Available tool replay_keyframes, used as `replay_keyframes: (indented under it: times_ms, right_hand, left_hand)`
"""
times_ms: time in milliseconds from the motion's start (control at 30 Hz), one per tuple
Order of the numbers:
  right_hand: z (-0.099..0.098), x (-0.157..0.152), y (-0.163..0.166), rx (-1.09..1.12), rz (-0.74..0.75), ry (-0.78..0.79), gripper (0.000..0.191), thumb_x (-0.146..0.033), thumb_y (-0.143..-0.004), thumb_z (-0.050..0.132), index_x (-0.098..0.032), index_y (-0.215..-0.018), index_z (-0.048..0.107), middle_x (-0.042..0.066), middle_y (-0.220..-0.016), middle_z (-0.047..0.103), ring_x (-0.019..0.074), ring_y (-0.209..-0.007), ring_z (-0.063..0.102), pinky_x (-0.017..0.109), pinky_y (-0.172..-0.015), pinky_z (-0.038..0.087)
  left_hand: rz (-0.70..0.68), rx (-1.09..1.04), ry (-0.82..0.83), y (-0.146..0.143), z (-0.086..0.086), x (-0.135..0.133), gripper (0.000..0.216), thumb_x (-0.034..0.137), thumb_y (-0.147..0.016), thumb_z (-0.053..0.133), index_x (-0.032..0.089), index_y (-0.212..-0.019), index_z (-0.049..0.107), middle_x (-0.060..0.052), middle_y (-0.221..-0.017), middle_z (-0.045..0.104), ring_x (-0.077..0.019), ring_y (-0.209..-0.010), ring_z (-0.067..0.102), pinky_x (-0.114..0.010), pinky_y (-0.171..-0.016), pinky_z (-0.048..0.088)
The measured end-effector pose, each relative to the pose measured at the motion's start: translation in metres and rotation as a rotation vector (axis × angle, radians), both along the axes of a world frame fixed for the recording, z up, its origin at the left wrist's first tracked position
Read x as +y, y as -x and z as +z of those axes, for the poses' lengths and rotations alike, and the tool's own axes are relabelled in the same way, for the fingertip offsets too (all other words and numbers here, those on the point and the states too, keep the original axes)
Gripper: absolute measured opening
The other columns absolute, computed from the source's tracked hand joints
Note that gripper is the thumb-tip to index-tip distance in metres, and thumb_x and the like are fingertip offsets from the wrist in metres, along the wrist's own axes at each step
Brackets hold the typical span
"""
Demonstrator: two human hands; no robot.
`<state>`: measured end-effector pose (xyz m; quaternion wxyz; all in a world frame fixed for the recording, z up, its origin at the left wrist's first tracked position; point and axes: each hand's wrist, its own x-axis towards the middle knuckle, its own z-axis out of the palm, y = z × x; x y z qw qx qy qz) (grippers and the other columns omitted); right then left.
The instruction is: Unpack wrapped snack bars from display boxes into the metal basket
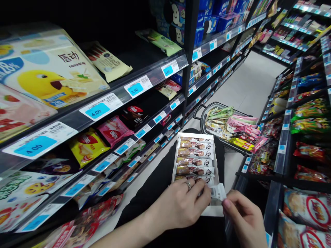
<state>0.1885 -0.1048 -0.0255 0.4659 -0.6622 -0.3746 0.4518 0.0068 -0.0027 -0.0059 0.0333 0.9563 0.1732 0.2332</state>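
An open white box (196, 135) rests on my dark-trousered lap, with several wrapped wafer bars (193, 152) lying in a column inside. Over its near end, my left hand (181, 203), with a ring on one finger, curls closed around another wrapped wafer bar (217, 191). The white end of that wrapper sticks out to the right of my fingers. At the box's near right corner, my right hand (243, 217) pinches the tip of this wrapper between thumb and finger. The rest of the bar is hidden by my left hand.
A grey shopping basket (204, 119) full of snack packets stands on the aisle floor (248, 89) ahead. Close on the left runs a shelf edge (116, 100) with price tags and wafer packs. Shelves of bagged snacks (307, 206) line the right side.
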Motion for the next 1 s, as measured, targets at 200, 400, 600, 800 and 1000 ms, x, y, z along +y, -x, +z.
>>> replay_keyframes:
  times_ms: [200, 400, 600, 800, 1000]
  right_hand:
    - [0.005, 0.007, 0.002, -0.16, 0.101, -0.115, 0.034, -0.04, -0.089, 0.058, -0.02, -0.062, 0.054, -0.002, -0.057, 0.044, 0.0114, -0.051, 0.041, 0.022, -0.048, 0.032]
    - [0.009, 0.009, 0.013, -0.124, 0.098, -0.199, 0.025, -0.034, -0.094, 0.051, -0.021, -0.073, 0.055, -0.003, -0.065, 0.047, 0.0115, -0.058, 0.045, 0.02, -0.054, 0.036]
    - [0.027, 0.008, 0.023, 0.048, 0.127, -0.318, 0.024, -0.033, -0.097, 0.048, -0.022, -0.075, 0.052, -0.003, -0.068, 0.046, 0.0113, -0.062, 0.045, 0.02, -0.058, 0.038]
    - [0.051, 0.015, 0.04, 0.001, -0.022, -0.473, 0.02, -0.028, -0.098, 0.045, -0.023, -0.081, 0.055, -0.001, -0.075, 0.052, 0.0137, -0.069, 0.049, 0.023, -0.065, 0.04]
    - [0.058, 0.033, 0.046, -0.001, -0.124, -0.512, 0.022, -0.028, -0.099, 0.042, -0.023, -0.083, 0.055, 0.0, -0.076, 0.052, 0.0149, -0.071, 0.049, 0.025, -0.067, 0.04]
  left_hand:
    - [-0.063, 0.242, 0.078, 0.0, 0.004, 0.001, 0.02, 0.006, -0.09, 0.034, 0.014, -0.09, 0.052, -0.006, -0.077, 0.065, -0.0183, -0.055, 0.059, -0.029, -0.044, 0.046]
    - [0.012, 0.399, 0.299, 0.002, 0.021, 0.001, 0.014, 0.007, -0.088, 0.046, 0.018, -0.097, 0.049, -0.002, -0.078, 0.067, -0.0208, -0.058, 0.064, -0.029, -0.049, 0.049]
    - [-0.008, 0.403, 0.254, 0.003, 0.054, 0.001, 0.02, 0.012, -0.088, 0.051, 0.021, -0.106, 0.047, 0.001, -0.077, 0.069, -0.0223, -0.058, 0.066, -0.029, -0.053, 0.049]
    - [-0.014, 0.241, 0.173, 0.0, 0.082, 0.008, 0.008, 0.012, -0.089, 0.043, 0.018, -0.087, 0.046, 0.0, -0.065, 0.061, -0.019, -0.051, 0.062, -0.027, -0.048, 0.043]
    - [0.001, 0.19, 0.191, -0.011, 0.095, 0.027, 0.013, 0.013, -0.093, 0.04, 0.019, -0.082, 0.044, 0.001, -0.065, 0.06, -0.0162, -0.051, 0.061, -0.024, -0.046, 0.04]
